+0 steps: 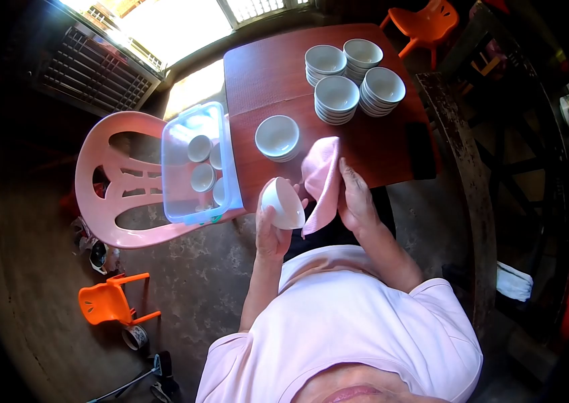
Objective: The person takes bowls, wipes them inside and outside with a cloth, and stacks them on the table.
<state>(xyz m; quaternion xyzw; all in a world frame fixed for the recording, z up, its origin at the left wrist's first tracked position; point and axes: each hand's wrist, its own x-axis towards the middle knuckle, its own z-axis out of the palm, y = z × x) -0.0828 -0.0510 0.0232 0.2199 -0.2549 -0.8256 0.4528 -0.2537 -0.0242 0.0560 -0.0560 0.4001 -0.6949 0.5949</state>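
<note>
My left hand [271, 232] is closed on a white bowl [283, 203], tilted so that its opening faces right. Just to the right, my right hand [357, 201] holds a pink cloth [322, 180] that hangs beside the bowl's rim; whether the two touch I cannot tell. Beyond my hands a short stack of white bowls [277, 136] stands on the red-brown table [264, 74]. Several taller stacks of bowls [336, 94] are grouped toward its far right.
A clear plastic bin [190, 201] with several small white cups [199, 148] rests on a pink chair [123, 134] left of the table. Small orange chairs stand at lower left [105, 302] and upper right [432, 23]. A worn wooden bench [456, 154] runs along the right.
</note>
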